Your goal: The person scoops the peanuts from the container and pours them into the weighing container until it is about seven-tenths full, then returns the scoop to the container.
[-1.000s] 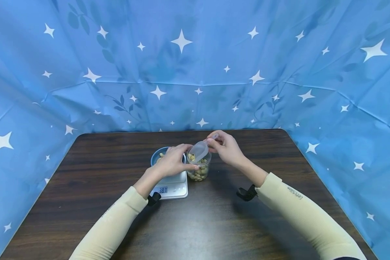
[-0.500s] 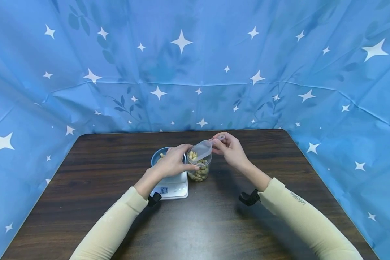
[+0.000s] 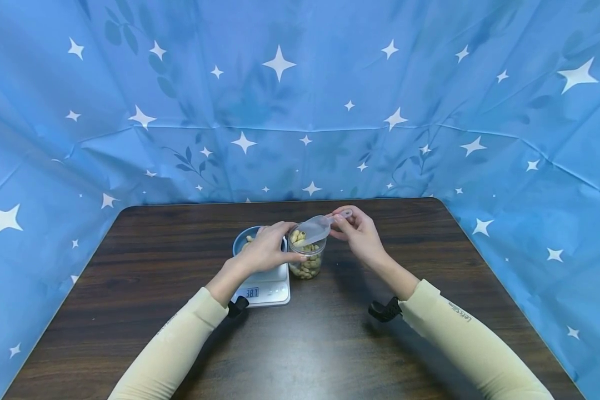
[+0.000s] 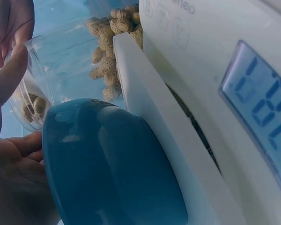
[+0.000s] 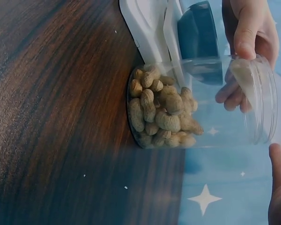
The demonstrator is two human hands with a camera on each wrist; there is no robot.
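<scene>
A clear jar (image 5: 215, 126) stands upright on the table, peanuts (image 5: 168, 108) heaped in its lower part. My left hand (image 3: 266, 249) holds the jar near its rim, thumb in front and fingers behind. With thumb and fingers, my right hand (image 3: 356, 230) pinches the handle of a translucent scoop (image 3: 316, 229), whose bowl lies tilted in the jar's mouth. A few peanuts (image 4: 35, 105) show high up by the rim, at the scoop. Left of the jar, a blue bowl (image 4: 107, 164) with peanuts rests on a white kitchen scale (image 3: 270, 293); my left hand partly covers it.
The scale's display (image 3: 252, 292) reads 38.7. Dark wood table (image 3: 300, 344) spreads around, its far edge just beyond the hands. A blue star-patterned cloth (image 3: 300, 100) hangs behind it. Black wrist straps (image 3: 385, 310) sit by the sleeves.
My right hand has shifted a little right and toward me, and the scoop has swung to lie flatter across the jar mouth. The left hand, jar and scale reading stay the same.
</scene>
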